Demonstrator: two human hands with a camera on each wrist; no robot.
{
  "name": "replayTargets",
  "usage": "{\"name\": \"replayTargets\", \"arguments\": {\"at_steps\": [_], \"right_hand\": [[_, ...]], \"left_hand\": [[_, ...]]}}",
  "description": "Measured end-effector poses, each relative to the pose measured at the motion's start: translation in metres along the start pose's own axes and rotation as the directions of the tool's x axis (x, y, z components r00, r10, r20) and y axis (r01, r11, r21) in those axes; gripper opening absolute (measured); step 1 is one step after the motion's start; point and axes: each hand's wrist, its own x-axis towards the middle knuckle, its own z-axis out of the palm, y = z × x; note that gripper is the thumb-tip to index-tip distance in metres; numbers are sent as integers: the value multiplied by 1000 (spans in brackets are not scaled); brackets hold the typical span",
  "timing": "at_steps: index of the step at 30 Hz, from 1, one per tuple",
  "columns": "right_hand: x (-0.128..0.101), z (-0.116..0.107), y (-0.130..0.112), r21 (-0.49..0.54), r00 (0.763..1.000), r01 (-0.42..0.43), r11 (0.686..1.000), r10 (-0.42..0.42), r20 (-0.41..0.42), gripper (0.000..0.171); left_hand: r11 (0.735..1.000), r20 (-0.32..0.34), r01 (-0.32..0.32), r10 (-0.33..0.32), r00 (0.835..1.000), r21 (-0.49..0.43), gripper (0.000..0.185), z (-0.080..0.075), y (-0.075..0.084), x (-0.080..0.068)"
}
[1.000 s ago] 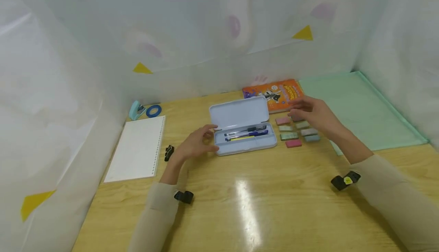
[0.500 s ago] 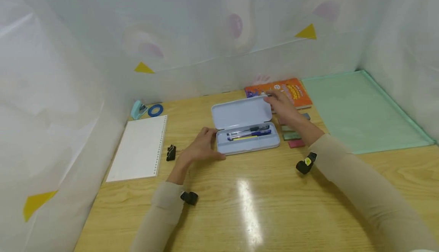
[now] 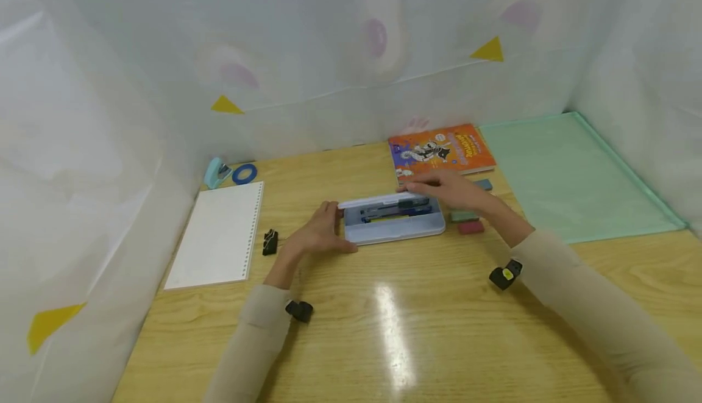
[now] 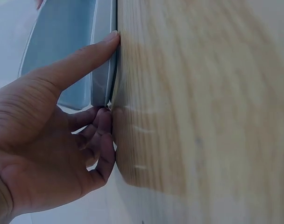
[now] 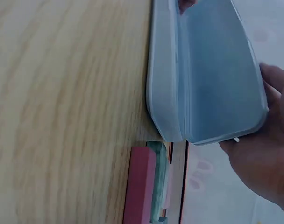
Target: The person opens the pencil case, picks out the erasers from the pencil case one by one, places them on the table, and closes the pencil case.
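A light blue pencil case point(image 3: 395, 232) lies on the table with its lid point(image 3: 373, 200) tilted partway down over the tray. Inside are several pens point(image 3: 406, 208), one with a yellow part. My left hand point(image 3: 318, 232) grips the case's left end; in the left wrist view the thumb point(image 4: 88, 58) lies along the front wall and the other fingers curl at the end. My right hand point(image 3: 450, 191) is at the lid's right part, straight fingers pressing its outer side. In the right wrist view the lid partly hides those fingers point(image 5: 274, 77).
Right of the case lie several erasers, among them a pink eraser point(image 3: 470, 227) and a green eraser point(image 3: 464, 215). An orange book point(image 3: 444, 150) and a green mat point(image 3: 581, 177) lie beyond. Leftward are a black binder clip point(image 3: 270, 242), notebook point(image 3: 216, 235), blue tape roll point(image 3: 244, 174) and light blue stapler point(image 3: 217, 172).
My right hand has moved left from above the erasers to the lid. The lid has swung from upright to partway down toward the tray. My left hand stays at the case's left end.
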Motion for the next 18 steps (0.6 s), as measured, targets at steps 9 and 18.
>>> {"name": "replayTargets", "arguments": {"at_steps": [9,18], "right_hand": [[-6,22,2,-157,960,184,970,-143,242,41],[-2,35,-6,-271,962,195,943,-130,239,47]], "left_hand": [[1000,20,-14,13,1000,24,98,3,-3,9],[1000,12,-6,5,1000,29,97,3,-5,5]]}}
